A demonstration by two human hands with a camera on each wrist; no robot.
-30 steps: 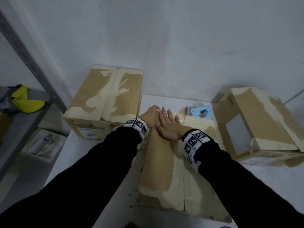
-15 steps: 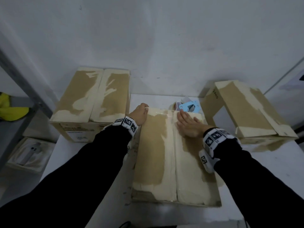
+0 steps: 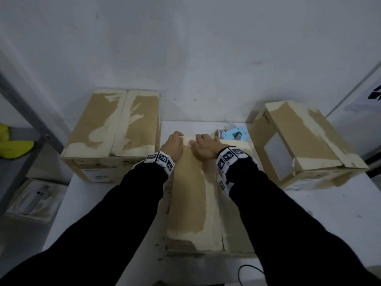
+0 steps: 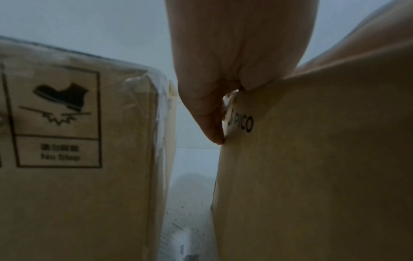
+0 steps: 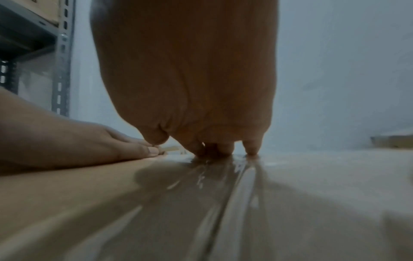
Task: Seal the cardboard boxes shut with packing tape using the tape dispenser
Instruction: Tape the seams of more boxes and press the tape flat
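Note:
The middle cardboard box [image 3: 191, 195] lies lengthwise in front of me, flaps closed. A shiny strip of clear tape [image 5: 225, 194] runs along its top seam. My left hand [image 3: 173, 146] lies flat on the box's far left corner, and one finger [image 4: 212, 123] presses down the side by the printed logo. My right hand [image 3: 203, 148] is beside it at the far edge, fingertips [image 5: 214, 150] pressing the tape onto the top. Neither hand holds anything. The blue tape dispenser [image 3: 235, 134] lies on the table just behind the box, right of my right hand.
A closed box [image 3: 115, 129] stands at the back left, close beside the middle box. Another box [image 3: 299, 141] sits tilted at the right. A grey metal shelf [image 3: 24, 129] stands at the left. A dark cable [image 3: 247, 271] lies near the table's front edge.
My right hand slid left across the box top, from the right flap to the seam beside my left hand. My left hand stayed at the far left corner.

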